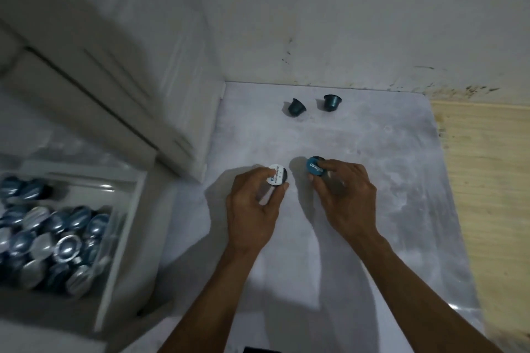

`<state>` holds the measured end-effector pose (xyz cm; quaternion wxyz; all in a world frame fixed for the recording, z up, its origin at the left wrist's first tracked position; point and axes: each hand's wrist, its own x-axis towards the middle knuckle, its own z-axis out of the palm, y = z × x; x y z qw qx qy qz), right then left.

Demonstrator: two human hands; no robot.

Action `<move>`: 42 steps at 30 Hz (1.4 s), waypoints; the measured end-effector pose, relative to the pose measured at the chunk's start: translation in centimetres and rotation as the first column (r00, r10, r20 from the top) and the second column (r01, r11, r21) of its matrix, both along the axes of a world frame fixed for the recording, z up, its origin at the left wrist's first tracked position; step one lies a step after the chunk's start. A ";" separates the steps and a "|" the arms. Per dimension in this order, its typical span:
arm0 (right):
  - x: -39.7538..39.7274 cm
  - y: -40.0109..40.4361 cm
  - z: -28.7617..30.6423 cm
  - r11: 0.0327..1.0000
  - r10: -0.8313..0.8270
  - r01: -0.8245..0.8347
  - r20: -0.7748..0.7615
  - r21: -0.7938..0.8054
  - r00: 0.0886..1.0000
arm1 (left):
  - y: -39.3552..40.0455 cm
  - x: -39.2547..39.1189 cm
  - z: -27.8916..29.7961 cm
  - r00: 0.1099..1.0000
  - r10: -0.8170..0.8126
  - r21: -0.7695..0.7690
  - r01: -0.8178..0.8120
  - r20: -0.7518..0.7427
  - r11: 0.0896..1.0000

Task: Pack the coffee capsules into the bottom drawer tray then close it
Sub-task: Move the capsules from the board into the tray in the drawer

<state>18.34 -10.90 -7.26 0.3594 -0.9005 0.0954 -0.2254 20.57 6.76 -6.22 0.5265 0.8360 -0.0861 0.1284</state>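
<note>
My left hand (253, 206) is closed around a capsule with a white lid (276, 175), held just above the pale mat. My right hand (342, 195) grips a capsule with a blue lid (313, 165); a grey piece shows between its fingers. Two dark teal capsules (296, 107) (331, 101) stand on the mat near the back wall, beyond both hands. At the lower left the open white drawer tray (126, 238) holds several blue and silver capsules (66, 246).
A white drawer unit (114, 89) rises above the tray at the left. The pale mat (401, 180) covers the floor under my hands, and bare wooden floor (487, 180) lies to its right. A stained white wall (344, 23) closes the back.
</note>
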 end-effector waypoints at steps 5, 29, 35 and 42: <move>-2.2 4.3 5.8 0.998 0.017 -0.022 0.087 0.056 0.996 | 3.5 -3.1 6.4 1.000 0.017 0.035 -0.018 0.019 0.999; 2.5 37.5 14.3 0.948 0.250 -0.183 -0.255 0.261 0.934 | 38.4 5.3 14.2 0.962 0.050 0.295 0.033 -0.267 0.955; 6.0 39.1 11.9 0.977 0.208 -0.167 -0.419 0.134 0.884 | 38.1 8.3 11.7 0.964 -0.076 0.420 0.180 -0.254 0.889; 6.3 39.8 10.7 0.977 0.184 -0.214 -0.475 -0.009 0.861 | 37.7 8.8 9.7 0.936 -0.174 0.460 0.305 -0.305 0.834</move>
